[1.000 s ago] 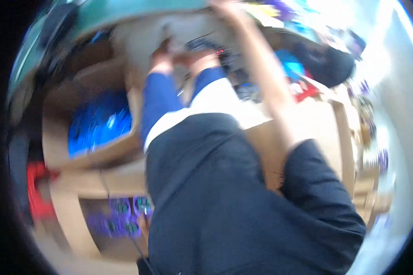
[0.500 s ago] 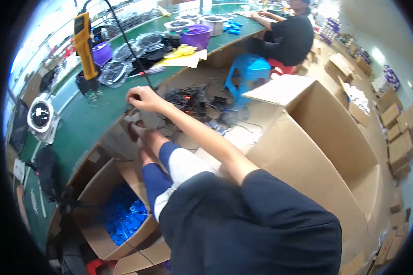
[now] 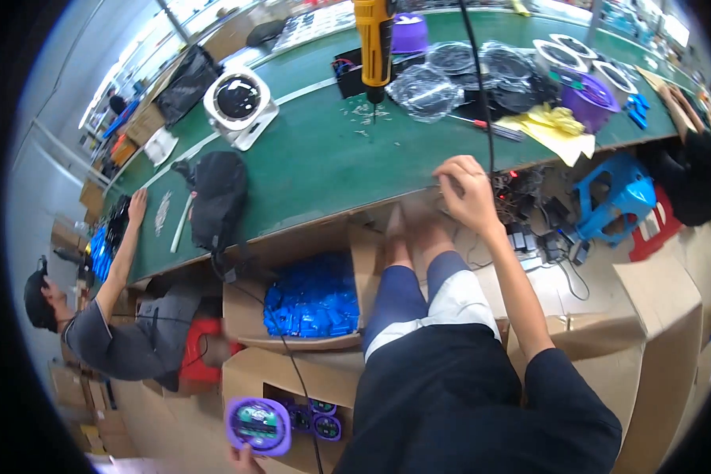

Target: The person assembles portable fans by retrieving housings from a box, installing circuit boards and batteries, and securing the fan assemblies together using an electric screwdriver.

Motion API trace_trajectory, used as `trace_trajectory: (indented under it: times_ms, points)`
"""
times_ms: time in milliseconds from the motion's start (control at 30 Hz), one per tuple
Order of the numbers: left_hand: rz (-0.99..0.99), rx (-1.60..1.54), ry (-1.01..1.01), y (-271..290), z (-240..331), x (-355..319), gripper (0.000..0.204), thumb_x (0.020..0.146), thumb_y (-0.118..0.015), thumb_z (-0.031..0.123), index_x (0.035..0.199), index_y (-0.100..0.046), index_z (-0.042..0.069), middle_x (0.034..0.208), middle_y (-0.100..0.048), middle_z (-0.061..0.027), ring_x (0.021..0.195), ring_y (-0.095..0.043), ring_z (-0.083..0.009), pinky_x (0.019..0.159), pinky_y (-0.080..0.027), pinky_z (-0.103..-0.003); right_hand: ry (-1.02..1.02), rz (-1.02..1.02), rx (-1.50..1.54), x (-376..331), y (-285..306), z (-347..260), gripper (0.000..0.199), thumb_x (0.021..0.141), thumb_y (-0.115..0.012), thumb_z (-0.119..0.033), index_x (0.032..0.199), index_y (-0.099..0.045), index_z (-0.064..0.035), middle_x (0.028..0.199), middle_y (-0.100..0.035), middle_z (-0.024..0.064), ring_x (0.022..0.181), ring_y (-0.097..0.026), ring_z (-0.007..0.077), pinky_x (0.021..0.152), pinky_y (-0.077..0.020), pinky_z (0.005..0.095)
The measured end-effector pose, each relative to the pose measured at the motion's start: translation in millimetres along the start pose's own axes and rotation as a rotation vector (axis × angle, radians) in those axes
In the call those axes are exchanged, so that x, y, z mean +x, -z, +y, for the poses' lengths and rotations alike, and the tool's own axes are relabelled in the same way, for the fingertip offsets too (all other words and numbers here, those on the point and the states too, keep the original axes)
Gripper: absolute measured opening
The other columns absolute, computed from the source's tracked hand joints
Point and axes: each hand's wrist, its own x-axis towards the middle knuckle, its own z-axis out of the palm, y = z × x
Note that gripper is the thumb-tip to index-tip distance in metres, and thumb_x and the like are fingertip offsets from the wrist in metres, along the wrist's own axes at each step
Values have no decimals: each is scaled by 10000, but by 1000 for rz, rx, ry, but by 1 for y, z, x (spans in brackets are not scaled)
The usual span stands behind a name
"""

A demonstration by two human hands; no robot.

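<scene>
My right hand (image 3: pixel 466 193) reaches forward to the front edge of the green table (image 3: pixel 316 170), fingers curled over the edge beside a hanging black cable (image 3: pixel 482 95). My left hand (image 3: pixel 243 458) is barely visible at the bottom edge. It holds a round purple device (image 3: pixel 258 425) with a green face. Below that device, similar purple devices lie in an open cardboard box (image 3: pixel 312 419). My legs in blue leggings (image 3: pixel 407 296) stretch under the table.
A yellow power screwdriver (image 3: pixel 375 47) hangs over the table, near clear plastic bags (image 3: pixel 426 87), a purple bowl (image 3: pixel 581 99), a white round appliance (image 3: pixel 237 99) and a black bag (image 3: pixel 217 197). A carton of blue packets (image 3: pixel 312 300), power strips (image 3: pixel 529 229), a blue stool (image 3: pixel 616 197). Co-workers sit left (image 3: pixel 118 340) and right (image 3: pixel 695 174).
The view has swung up and back, showing more of the tabletop. My right hand stays at the table edge. The purple device in my left hand has come into view.
</scene>
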Motion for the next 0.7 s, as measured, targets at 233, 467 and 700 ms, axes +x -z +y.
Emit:
trace_trajectory:
  times_ms: [233,467,700]
  points:
    - [-17,-596,-224,-240,222,93,611,866,-570,32,1451,-433,-76,1430,-516,-244,1311,-519,-354,1128,-407,-472,2,14,-74,0,-10,-6,120,815,-678,1,919,-698,-56,942,-629,108,953,-615,322,845,-478,413]
    - [-568,-710,22,-465,295,231,306,940,-608,90,1244,-621,67,1034,-679,-14,833,-626,-92,679,-490,-234,-36,-73,-13,-1,8,-6,157,799,-679,21,940,-696,-45,943,-625,105,946,-611,314,840,-486,405]
    - [-578,-663,0,-530,313,237,60,977,-637,155,959,-614,102,737,-607,22,632,-590,-79,531,-457,-214,-359,-230,532,47,23,-7,446,887,-693,-69,1306,-554,-8,1197,-609,99,1125,-595,187,964,-499,369]
